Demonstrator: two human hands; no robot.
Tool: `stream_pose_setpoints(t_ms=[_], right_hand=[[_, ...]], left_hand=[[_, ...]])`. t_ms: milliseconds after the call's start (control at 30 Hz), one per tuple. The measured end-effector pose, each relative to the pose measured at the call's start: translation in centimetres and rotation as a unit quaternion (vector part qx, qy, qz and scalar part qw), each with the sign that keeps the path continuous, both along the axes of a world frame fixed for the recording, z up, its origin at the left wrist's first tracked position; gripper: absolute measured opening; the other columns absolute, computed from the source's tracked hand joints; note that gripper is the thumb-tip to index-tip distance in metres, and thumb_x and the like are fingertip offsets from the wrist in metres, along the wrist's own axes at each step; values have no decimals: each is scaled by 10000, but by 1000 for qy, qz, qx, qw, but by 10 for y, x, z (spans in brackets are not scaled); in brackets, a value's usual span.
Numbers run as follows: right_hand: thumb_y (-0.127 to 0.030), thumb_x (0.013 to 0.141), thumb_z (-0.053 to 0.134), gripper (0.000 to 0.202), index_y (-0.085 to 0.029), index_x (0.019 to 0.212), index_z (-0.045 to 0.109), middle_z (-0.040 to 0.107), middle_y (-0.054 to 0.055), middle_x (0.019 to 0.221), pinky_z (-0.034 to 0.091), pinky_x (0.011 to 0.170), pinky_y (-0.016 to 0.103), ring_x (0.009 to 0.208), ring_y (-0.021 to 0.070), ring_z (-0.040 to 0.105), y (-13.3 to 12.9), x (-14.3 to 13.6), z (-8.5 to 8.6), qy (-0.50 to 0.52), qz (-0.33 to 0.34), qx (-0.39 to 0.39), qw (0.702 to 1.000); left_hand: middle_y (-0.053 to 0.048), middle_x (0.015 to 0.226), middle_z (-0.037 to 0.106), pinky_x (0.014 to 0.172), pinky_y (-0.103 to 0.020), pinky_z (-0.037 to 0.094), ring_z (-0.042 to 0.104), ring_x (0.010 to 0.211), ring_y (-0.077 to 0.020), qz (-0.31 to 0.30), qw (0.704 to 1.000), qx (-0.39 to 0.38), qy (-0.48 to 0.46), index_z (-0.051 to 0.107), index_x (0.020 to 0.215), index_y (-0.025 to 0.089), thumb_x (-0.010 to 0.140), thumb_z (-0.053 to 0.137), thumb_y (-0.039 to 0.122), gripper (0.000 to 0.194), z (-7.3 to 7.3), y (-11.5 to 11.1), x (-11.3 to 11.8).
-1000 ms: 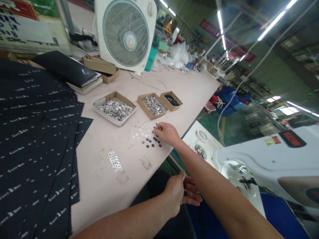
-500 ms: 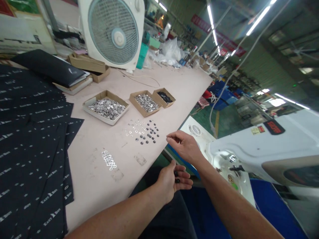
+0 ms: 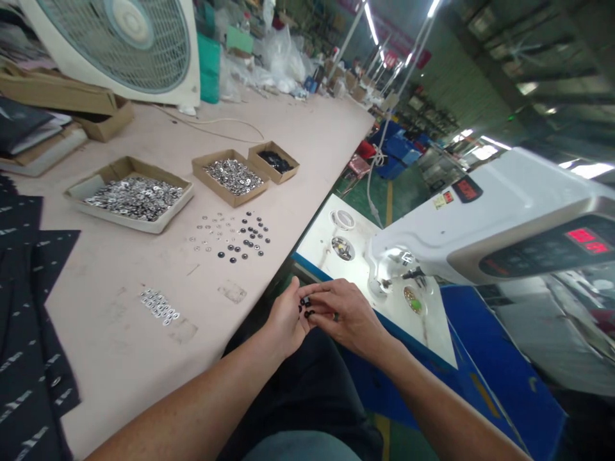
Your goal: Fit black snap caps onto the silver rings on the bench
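The left forearm (image 3: 192,397) and right forearm (image 3: 446,410) are bare. Near-black trousers (image 3: 307,384) spread beyond a plain, muted grey-green top (image 3: 300,447) at the near edge. The right grip (image 3: 353,320) wears what looks like a small greenish ring (image 3: 336,316).

Black buttons (image 3: 306,301): small, rounded, several. Loose in my cupped left hand (image 3: 283,317), just off the edge of the table (image 3: 120,365) nearest my lap; my right hand (image 3: 348,314) partly covers them, fingertips beside the cluster. Exact count unclear.
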State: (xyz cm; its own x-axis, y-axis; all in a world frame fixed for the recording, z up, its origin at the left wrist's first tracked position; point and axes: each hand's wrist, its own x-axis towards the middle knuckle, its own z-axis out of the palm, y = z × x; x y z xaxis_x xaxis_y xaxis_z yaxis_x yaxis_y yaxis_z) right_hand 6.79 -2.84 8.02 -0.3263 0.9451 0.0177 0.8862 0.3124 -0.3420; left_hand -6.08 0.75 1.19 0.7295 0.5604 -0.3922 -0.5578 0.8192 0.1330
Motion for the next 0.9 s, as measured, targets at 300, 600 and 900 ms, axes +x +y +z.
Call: stream_pose_setpoints(t_ms=[300,600,900], right_hand=[[-239,883,686,136,-282,1000,741,670,45,1058,381,857,391,985,231,571,10,2,-10,-51,23,1,998],[-150,877,650,101,-233,883,708,686,36,998,393,878,375,953,207,588,14,0,-5,14,3,-10,1000],[-219,898,586,98,-200,821,644,643,22,870,427,780,297,824,164,571,70,-29,10,127,-26,0,992]], left_hand=[[-192,971,673,547,-231,498,655,785,-208,10,1000,-11,5,653,1134,18,1037,232,453,613,5,2,0],[-120,854,648,544,-218,502,575,618,-130,30,999,-30,2,661,1016,55,1043,268,414,533,5,2,0],[-105,781,635,612,-347,564,657,669,-232,20,997,-40,57,586,952,88,1016,354,432,420,4,-3,10]])
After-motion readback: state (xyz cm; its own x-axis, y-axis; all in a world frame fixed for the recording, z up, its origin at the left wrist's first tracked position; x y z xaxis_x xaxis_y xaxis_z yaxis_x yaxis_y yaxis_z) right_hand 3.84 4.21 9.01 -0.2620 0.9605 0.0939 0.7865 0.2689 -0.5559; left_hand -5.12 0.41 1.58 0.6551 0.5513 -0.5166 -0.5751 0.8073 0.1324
